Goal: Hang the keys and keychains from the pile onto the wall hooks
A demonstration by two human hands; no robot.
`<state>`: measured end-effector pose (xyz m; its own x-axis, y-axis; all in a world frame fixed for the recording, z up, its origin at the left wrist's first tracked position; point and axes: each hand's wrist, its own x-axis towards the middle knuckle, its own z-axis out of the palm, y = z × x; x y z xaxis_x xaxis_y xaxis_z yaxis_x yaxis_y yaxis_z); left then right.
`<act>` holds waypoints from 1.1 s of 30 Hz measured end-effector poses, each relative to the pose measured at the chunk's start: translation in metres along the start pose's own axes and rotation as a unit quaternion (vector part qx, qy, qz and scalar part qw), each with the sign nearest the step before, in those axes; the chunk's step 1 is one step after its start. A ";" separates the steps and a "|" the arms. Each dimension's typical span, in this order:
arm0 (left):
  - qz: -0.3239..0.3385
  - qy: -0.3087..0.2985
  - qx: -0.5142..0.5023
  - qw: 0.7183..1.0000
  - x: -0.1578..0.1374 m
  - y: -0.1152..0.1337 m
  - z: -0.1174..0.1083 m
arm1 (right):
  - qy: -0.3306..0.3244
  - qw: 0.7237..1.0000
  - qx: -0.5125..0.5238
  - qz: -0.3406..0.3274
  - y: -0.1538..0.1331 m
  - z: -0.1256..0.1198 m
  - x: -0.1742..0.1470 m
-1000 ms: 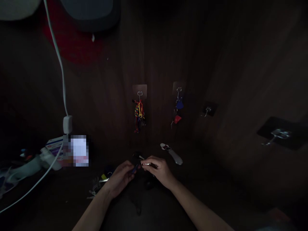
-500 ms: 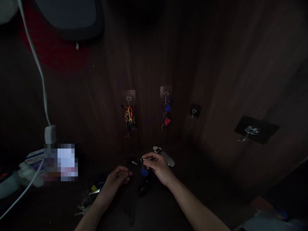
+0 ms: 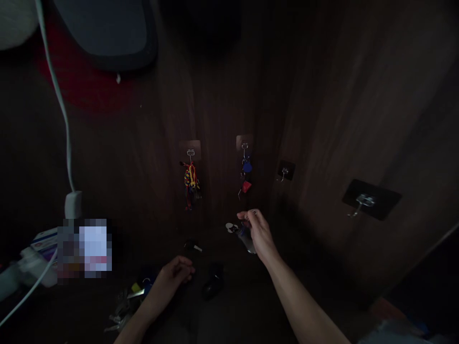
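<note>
Right, the right hand (image 3: 260, 235) hangs above the surface (image 3: 233, 315), its grip pinched on a blue key fob (image 3: 243, 232), and that fob dangles at nine o'clock from the palm! Close by at eight o'clock, partly hidden by those fingers, lies a grey paddle-shaped piece (image 3: 249, 245) with pale discs (image 3: 231, 228) at its far end. Look up to nearly twelve from this hand: a metal hook (image 3: 245, 146) carries a second blue fob (image 3: 247, 166) and a red charm (image 3: 246, 187). Bare hooks at one o'clock (image 3: 284, 172) and towards three (image 3: 365, 200), while braided cords (image 3: 191, 177) hang in a bright bunch at ten!

Over to the left hand (image 3: 173, 277), at eight o'clock from its partner: fingers loosely curled, grip relaxed, nothing visible in it. A bunch of keys (image 3: 121, 313) sits at eight o'clock, partly behind the forearm, a black key (image 3: 192, 245) at one, and a dark rounded object (image 3: 212, 287), too dim to name, just past three. Further out at ten, a white cable (image 3: 59, 98) runs down into a white connector (image 3: 73, 205).
</note>
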<state>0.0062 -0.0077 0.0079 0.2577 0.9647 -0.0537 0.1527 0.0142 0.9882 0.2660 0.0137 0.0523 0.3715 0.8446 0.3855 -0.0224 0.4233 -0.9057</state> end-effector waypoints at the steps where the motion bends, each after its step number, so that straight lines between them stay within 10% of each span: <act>1: 0.003 -0.002 0.004 1.000 -0.001 0.001 0.000 | -0.006 1.000 -0.008 -0.011 -0.006 -0.002 0.006; 15: 0.027 -0.021 0.031 0.999 0.000 -0.002 -0.002 | 0.052 0.993 0.063 -0.082 -0.096 0.008 0.110; 33: 0.020 -0.027 0.046 0.998 0.000 -0.003 -0.004 | 0.053 0.996 0.004 -0.078 -0.070 0.017 0.117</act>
<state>0.0017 -0.0065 0.0056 0.3163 0.9484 -0.0240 0.2276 -0.0513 0.9724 0.2954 0.0887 0.1640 0.4674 0.7288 0.5004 0.0353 0.5502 -0.8343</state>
